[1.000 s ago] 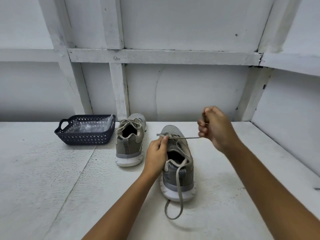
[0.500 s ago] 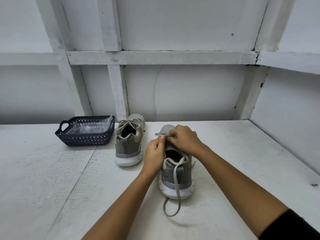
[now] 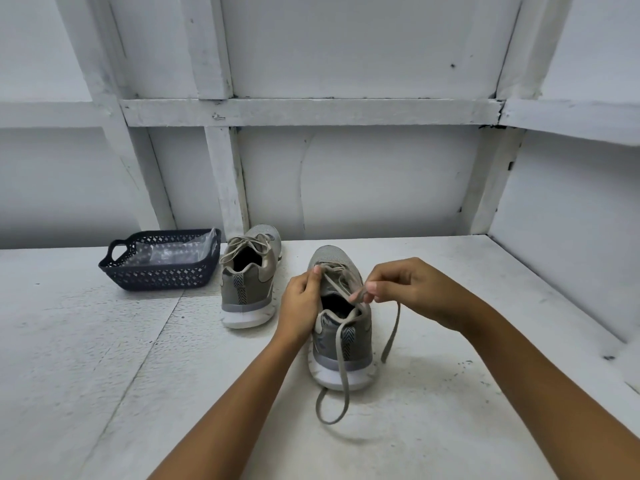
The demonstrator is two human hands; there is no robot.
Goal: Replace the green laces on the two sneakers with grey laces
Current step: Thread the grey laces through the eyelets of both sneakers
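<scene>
A white-painted surface (image 3: 104, 375) is seen, rough and pebbled, with a straight seam on the left and small dark flecks on the right. It is closed in at the back and right by a white wall (image 3: 363, 185) of flat panels. These are framed with flat painted battens (image 3: 311, 112), chipped at the joints.

At the back left a dark blue basket (image 3: 156, 277) is set: rectangular, of plastic lattice, with a loop handle at its left end. Crinkled clear plastic (image 3: 180, 249) lies in it. Just beside its right end the far sneaker (image 3: 247, 289) stands, heel toward the camera. A grey mesh upper, a smooth white sole and a chevron-patterned heel tab are shown. It is threaded with the far lace (image 3: 246, 245), pale grey.

The near sneaker (image 3: 341, 344), of the same make, stands to the right and apart from it, heel likewise toward the camera, between the hands. Its flat woven grey lace (image 3: 341, 375) is threaded through the front eyelets. One end is trailed over the heel and curled in a loop on the surface; the other hangs down the shoe's right side.

The left hand (image 3: 299, 303) is curled against the shoe's left side, the lace pinched near the eyelets. The right hand (image 3: 405, 289) is closed on the lace, pinched between thumb and fingertips above the collar.
</scene>
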